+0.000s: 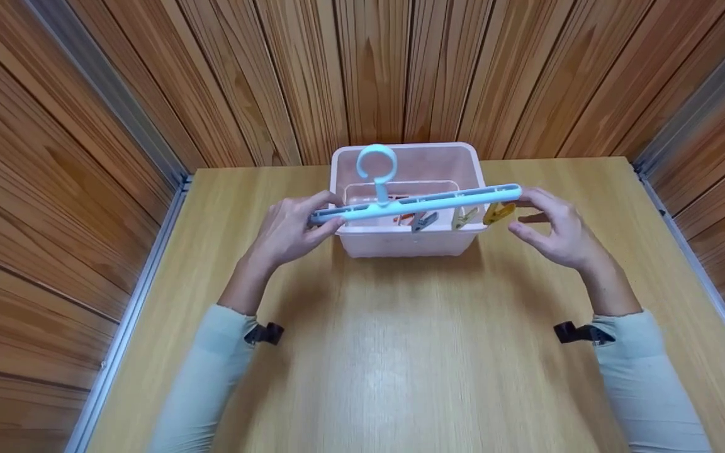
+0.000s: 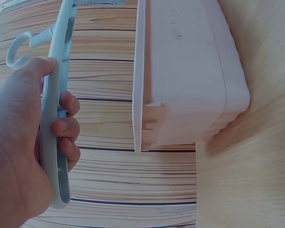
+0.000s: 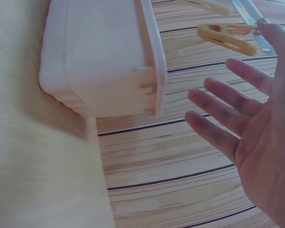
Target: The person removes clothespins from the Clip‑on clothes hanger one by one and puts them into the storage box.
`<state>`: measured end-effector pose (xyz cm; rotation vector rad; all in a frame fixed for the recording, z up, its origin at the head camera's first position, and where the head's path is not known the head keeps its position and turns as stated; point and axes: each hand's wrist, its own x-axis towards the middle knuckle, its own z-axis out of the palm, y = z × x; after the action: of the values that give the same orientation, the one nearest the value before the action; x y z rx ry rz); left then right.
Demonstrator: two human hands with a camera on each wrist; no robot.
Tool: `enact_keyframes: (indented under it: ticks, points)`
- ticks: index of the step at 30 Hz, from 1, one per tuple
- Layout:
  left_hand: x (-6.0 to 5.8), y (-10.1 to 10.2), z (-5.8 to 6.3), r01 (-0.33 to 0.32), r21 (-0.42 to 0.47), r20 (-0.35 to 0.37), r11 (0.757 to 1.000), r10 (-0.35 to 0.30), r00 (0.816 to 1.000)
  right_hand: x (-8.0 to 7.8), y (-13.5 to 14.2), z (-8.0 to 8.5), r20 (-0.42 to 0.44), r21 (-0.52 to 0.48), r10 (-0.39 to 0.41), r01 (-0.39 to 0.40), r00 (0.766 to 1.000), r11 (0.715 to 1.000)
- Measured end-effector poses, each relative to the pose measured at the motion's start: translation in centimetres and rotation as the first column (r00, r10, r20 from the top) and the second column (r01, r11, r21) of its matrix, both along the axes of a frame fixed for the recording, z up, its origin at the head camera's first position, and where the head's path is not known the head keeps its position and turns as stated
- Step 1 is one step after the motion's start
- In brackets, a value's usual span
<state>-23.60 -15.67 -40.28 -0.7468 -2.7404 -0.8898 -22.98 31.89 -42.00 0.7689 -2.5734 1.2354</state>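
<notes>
A light-blue bar hanger (image 1: 425, 202) with a round hook (image 1: 376, 162) is held up over the pink bin (image 1: 410, 244). My left hand (image 1: 290, 228) grips its left end, fingers curled round the bar in the left wrist view. Along the right half hang a grey clothespin (image 1: 424, 221), a pale yellow clothespin (image 1: 465, 217) and an orange-yellow clothespin (image 1: 498, 212). Beside the right end is my right hand (image 1: 554, 226), its fingers spread. In the right wrist view the thumb lies by the orange-yellow clothespin (image 3: 228, 39); whether it touches is hard to tell.
The bin stands at the back of the wooden table (image 1: 375, 352), against the plank wall (image 1: 375, 75). Inside it, partly hidden by the hanger, are some orange-red pieces (image 1: 404, 218). Metal rails (image 1: 129, 308) run along the table's sides.
</notes>
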Motion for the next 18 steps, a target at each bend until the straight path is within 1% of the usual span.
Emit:
enact_keyframes:
  ticks: [5,8,10,12,15,18]
  points:
    - [0.0,0.0,0.0,-0.010,0.060,0.027,0.998,0.009,1.000,0.2,-0.6,-0.7,0.038,-0.095,-0.027,0.030,0.999,0.995]
    - [0.0,0.0,-0.1,-0.014,0.100,0.041,0.995,0.010,0.999,0.1,-1.0,-1.1,0.029,-0.164,-0.027,0.032,0.999,0.986]
    - [0.0,0.1,-0.2,-0.015,0.132,0.056,0.991,0.008,0.998,0.0,-1.2,-1.3,0.012,-0.231,-0.005,0.008,1.000,0.973]
    - [0.1,0.2,-0.3,-0.019,0.169,0.072,0.985,0.007,0.997,0.0,-1.4,-1.5,-0.005,-0.307,0.037,-0.037,0.999,0.951]
    - [0.1,0.3,-0.6,-0.030,0.218,0.089,0.976,0.010,0.996,0.0,-1.6,-1.7,-0.014,-0.421,0.105,-0.102,0.994,0.901]
    - [0.2,0.4,-0.7,-0.037,0.248,0.101,0.968,0.012,0.995,0.0,-2.0,-1.7,-0.010,-0.504,0.141,-0.127,0.990,0.854]
